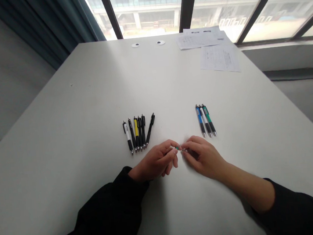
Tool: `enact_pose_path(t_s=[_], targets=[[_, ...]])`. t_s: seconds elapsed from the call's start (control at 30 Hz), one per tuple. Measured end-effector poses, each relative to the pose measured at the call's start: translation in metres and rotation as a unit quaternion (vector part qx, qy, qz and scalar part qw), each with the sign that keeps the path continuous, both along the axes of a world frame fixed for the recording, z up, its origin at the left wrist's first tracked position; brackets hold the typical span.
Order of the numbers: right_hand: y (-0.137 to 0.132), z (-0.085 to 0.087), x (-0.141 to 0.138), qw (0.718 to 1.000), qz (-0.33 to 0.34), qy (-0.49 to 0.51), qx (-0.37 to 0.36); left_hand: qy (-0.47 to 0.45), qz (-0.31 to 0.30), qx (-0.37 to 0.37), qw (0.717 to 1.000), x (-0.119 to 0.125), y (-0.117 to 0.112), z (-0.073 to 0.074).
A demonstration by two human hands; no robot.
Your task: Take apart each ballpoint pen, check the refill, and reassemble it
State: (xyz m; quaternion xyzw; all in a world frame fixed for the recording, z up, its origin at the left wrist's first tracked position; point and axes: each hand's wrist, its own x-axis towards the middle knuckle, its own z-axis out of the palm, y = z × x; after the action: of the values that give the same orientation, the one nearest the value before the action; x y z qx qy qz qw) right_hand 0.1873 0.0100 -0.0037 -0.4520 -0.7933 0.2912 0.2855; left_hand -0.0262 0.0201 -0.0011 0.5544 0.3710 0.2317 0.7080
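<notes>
Close together above the near middle of the table, my left hand [160,159] and my right hand [204,155] meet at the fingertips. Between them is a pen [177,148], mostly hidden; a bit of teal and a shiny metal end show. My left fingers are closed around the teal part. The thumb and index finger of my right hand pinch the metal end. Left of my hands lie a white pen [127,135], a yellow pen [136,131] and several black pens [150,130]. Beyond my right hand rest a blue pen [200,120], a white pen [204,120] and a green pen [209,119], side by side.
The white table [101,89] runs back to a window [148,7]. Printed papers [219,57] lie at its far right corner. Two oval white pieces [160,42] with dark spots sit by the far edge. A blue curtain [61,27] hangs at the left.
</notes>
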Motion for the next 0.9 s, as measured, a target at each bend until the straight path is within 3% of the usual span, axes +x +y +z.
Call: enact_pose_path(t_s=[0.2, 0.47, 0.73, 0.9], targets=[[-0.001, 0.002, 0.003, 0.997, -0.013, 0.076, -0.026, 0.005, 0.004, 0.021, 1.0, 0.001, 0.001, 0.001], [0.0, 0.002, 0.003, 0.99, 0.017, 0.131, -0.04, 0.046, -0.018, 0.036, 0.998, 0.0, 0.0, 0.005], [0.003, 0.001, 0.007, 0.977, -0.118, 0.173, -0.045, 0.09, -0.011, 0.038, 0.995, 0.001, 0.001, 0.014], [0.005, 0.001, 0.008, 0.98, -0.137, 0.139, -0.027, 0.094, 0.013, 0.039, 0.995, 0.002, 0.002, 0.017]])
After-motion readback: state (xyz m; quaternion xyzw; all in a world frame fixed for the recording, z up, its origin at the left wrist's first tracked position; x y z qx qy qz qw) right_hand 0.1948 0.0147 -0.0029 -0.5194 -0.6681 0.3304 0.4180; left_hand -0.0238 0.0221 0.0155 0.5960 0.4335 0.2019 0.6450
